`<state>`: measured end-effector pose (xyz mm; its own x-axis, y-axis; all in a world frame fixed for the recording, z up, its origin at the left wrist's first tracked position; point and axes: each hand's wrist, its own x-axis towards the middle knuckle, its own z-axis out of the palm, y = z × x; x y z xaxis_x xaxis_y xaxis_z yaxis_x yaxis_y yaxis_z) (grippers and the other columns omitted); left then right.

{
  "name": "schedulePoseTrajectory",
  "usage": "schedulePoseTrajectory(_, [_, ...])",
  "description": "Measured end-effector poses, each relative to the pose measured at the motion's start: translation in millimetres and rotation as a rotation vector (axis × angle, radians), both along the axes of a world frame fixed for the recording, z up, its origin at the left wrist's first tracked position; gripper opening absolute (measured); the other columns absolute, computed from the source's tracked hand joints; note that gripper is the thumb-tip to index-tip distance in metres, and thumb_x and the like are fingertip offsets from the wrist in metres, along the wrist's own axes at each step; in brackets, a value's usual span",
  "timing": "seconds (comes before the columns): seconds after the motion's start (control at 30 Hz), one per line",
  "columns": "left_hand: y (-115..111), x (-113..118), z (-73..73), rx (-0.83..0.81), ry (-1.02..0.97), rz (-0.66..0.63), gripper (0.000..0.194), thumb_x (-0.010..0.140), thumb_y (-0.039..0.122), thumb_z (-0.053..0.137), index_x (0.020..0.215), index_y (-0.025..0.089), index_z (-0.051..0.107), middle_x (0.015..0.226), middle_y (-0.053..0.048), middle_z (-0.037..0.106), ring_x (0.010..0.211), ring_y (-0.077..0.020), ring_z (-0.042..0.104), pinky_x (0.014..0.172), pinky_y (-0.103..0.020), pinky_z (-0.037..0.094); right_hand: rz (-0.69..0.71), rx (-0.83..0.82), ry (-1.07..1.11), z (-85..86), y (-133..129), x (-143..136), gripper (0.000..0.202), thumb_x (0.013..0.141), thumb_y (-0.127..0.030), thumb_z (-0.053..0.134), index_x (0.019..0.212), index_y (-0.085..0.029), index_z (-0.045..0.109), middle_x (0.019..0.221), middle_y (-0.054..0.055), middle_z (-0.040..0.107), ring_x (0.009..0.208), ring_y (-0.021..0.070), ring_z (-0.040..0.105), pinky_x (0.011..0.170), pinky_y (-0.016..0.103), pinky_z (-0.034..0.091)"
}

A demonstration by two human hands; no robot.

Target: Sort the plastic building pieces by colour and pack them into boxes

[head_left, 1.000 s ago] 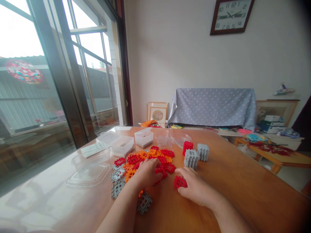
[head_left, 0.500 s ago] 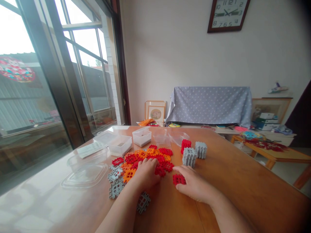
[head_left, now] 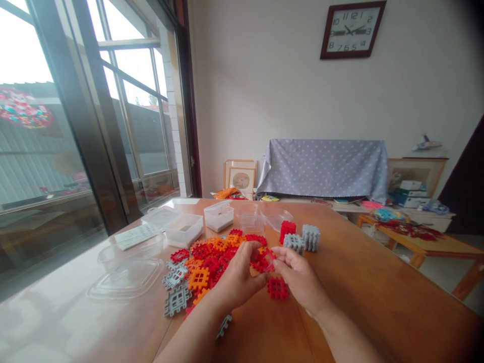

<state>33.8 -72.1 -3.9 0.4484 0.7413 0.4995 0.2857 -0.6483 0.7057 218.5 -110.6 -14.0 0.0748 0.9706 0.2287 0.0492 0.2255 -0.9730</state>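
My right hand [head_left: 297,272] pinches a red lattice building piece [head_left: 269,261] between thumb and fingers, above the table. Just to its left is my left hand [head_left: 242,277], curved, its thumb and fingers apart around the near side of that piece; whether it touches the piece I cannot tell. Below them a red stack of lattice pieces [head_left: 278,288] lies on the wooden table. Under and beyond my left hand spreads a loose pile of red and orange lattice pieces [head_left: 198,277], with grey ones [head_left: 177,298] at its left edge. Another grey piece [head_left: 224,326] is partly hidden by my left forearm.
Behind my right hand stand a red stack [head_left: 288,231] and two grey stacks, one short [head_left: 294,243], one taller [head_left: 311,238]. Clear plastic boxes [head_left: 184,231] and lids [head_left: 126,279] sit at the back and left, beside a written paper [head_left: 138,236].
My left hand has lifted from the pile and moved right. My right hand has left the red stack on the table and now pinches a red piece between the hands.
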Motion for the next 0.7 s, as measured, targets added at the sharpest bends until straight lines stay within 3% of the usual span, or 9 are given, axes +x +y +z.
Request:
schedulePoseTrajectory(0.2, [2.4, 7.3, -0.7, -0.473, -0.324, -0.167, 0.017, 0.082, 0.019, 0.062, 0.099, 0.018, 0.057, 0.088, -0.003, 0.064, 0.080, -0.0147, 0.059, 0.074, -0.027, 0.046, 0.023, -0.055, 0.030, 0.0, 0.7, 4.8, 0.046, 0.088, -0.045, 0.065, 0.125, -0.019, 0.066, 0.095, 0.004, 0.073, 0.086, 0.0203, 0.066, 0.077, 0.032, 0.052])
schedulePoseTrajectory(0.3, [2.2, 7.7, 0.8, -0.645, -0.380, -0.156, 0.020, 0.077, 0.014, 0.062, 0.096, 0.018, 0.056, 0.077, 0.001, 0.062, 0.066, -0.0108, 0.056, 0.064, -0.023, 0.041, -0.037, 0.029, -0.142, -2.8, 1.1, 5.8, 0.045, 0.090, -0.043, 0.063, 0.129, -0.021, 0.065, 0.112, 0.007, 0.071, 0.102, 0.0237, 0.065, 0.087, 0.036, 0.052])
schedulePoseTrajectory(0.43, [2.2, 6.9, 1.8, -0.717, -0.444, -0.135, 0.027, 0.074, 0.016, 0.070, 0.096, 0.018, 0.054, 0.072, 0.003, 0.061, 0.063, -0.0101, 0.056, 0.060, -0.022, 0.040, -0.089, 0.219, -0.475, -4.0, -0.7, 5.9, 0.055, 0.085, -0.038, 0.071, 0.138, -0.027, 0.060, 0.138, 0.008, 0.059, 0.125, 0.0267, 0.056, 0.099, 0.039, 0.049])
schedulePoseTrajectory(0.53, [1.4, 7.5, 1.7, -0.762, -0.496, -0.158, 0.033, 0.072, 0.020, 0.075, 0.096, 0.019, 0.053, 0.072, 0.004, 0.061, 0.059, -0.0091, 0.055, 0.060, -0.022, 0.042, -0.072, 0.258, -0.594, -3.4, -1.8, 5.6, 0.056, 0.085, -0.039, 0.072, 0.138, -0.028, 0.060, 0.137, 0.008, 0.060, 0.127, 0.0263, 0.056, 0.102, 0.039, 0.049])
schedulePoseTrajectory(0.7, [0.1, 8.5, -0.6, -0.792, -0.491, -0.201, 0.038, 0.073, 0.029, 0.080, 0.097, 0.020, 0.052, 0.071, 0.004, 0.062, 0.061, -0.0110, 0.060, 0.062, -0.023, 0.043, -0.065, 0.226, -0.617, -5.5, 0.5, 12.6, 0.052, 0.083, -0.030, 0.068, 0.135, -0.027, 0.062, 0.134, 0.007, 0.064, 0.120, 0.0261, 0.060, 0.104, 0.042, 0.048])
